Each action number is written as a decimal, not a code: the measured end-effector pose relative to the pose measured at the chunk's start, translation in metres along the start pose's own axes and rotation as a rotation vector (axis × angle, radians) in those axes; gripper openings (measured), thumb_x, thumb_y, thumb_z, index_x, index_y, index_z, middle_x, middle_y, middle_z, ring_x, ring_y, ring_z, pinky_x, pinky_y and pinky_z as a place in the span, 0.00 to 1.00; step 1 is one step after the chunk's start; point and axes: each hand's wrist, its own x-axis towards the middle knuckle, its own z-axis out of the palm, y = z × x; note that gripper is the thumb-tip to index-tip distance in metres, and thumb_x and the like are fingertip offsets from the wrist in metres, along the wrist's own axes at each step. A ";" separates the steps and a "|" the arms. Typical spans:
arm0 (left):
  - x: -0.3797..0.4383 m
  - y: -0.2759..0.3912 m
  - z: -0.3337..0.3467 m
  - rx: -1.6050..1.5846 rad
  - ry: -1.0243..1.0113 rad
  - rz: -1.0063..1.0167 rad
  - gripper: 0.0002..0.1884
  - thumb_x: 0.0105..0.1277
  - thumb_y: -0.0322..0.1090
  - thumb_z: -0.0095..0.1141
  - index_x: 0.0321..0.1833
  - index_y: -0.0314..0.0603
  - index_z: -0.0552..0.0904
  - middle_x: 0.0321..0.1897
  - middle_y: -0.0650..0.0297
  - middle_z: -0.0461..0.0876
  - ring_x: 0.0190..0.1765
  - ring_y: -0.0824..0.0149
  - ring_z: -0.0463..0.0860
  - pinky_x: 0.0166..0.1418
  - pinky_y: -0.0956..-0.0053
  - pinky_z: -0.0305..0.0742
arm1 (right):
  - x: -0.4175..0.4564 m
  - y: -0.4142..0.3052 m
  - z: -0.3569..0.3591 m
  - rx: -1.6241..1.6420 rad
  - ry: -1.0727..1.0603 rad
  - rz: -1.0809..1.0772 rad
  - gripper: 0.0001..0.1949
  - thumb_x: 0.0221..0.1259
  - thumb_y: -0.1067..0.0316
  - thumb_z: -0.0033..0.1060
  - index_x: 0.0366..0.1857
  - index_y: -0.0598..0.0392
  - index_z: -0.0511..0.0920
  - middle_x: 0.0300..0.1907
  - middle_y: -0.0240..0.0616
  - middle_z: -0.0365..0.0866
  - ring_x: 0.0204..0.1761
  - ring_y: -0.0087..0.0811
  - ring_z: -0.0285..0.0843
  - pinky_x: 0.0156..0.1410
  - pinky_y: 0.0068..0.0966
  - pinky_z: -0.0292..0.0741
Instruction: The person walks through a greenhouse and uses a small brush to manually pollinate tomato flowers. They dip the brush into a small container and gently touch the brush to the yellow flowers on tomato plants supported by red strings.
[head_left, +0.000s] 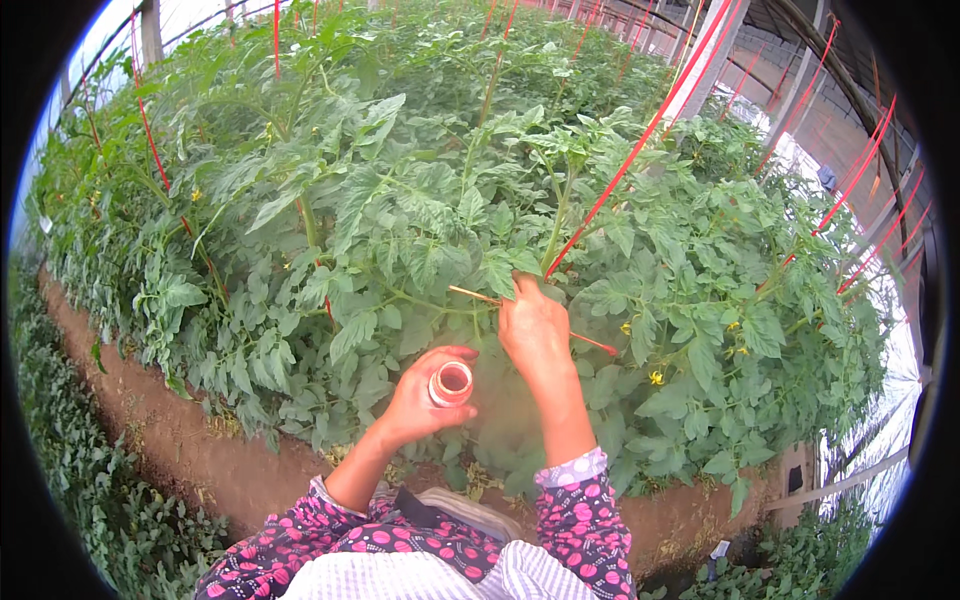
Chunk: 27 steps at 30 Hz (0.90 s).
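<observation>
In my left hand (415, 397) is a small open-topped bottle (451, 384) with a pale rim and reddish residue inside its mouth. My right hand (536, 334) grips a thin wooden stick (474, 295) that passes across the palm; its far end, red and slightly thickened, pokes out on the right. The fingertips of that hand reach among tomato leaves (496, 274), close to a plant's stem (559, 217) and the red string (622, 169) beside it. Leaves partly hide those fingertips, so I cannot tell whether they also touch the stem.
Dense tomato plants surround both hands, several tied to slanting red strings. Yellow flowers (657, 378) show low on the right. A bare soil path (172, 465) curves below the plants. A greenhouse post (705, 67) stands behind, and reflective sheeting (892, 397) lies at the right.
</observation>
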 end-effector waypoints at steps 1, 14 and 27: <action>-0.004 0.000 0.000 0.017 0.015 -0.025 0.24 0.41 0.32 0.73 0.43 0.39 0.78 0.55 0.58 0.77 0.59 0.63 0.75 0.62 0.68 0.69 | 0.006 0.001 0.009 -0.071 -0.074 -0.055 0.08 0.54 0.73 0.53 0.36 0.57 0.81 0.35 0.45 0.77 0.31 0.45 0.81 0.36 0.38 0.78; 0.020 0.019 -0.024 0.251 -0.123 0.093 0.21 0.39 0.38 0.73 0.34 0.42 0.78 0.49 0.57 0.79 0.65 0.54 0.69 0.64 0.61 0.65 | -0.031 -0.021 -0.021 0.129 0.033 -0.178 0.07 0.50 0.69 0.62 0.24 0.55 0.72 0.27 0.41 0.74 0.25 0.41 0.79 0.29 0.33 0.76; 0.037 0.028 -0.021 0.255 -0.220 0.201 0.19 0.38 0.35 0.71 0.35 0.40 0.78 0.33 0.61 0.76 0.39 0.61 0.76 0.45 0.68 0.72 | -0.040 -0.030 0.013 0.828 0.429 0.456 0.01 0.52 0.77 0.53 0.26 0.61 0.75 0.22 0.38 0.74 0.21 0.31 0.69 0.28 0.27 0.68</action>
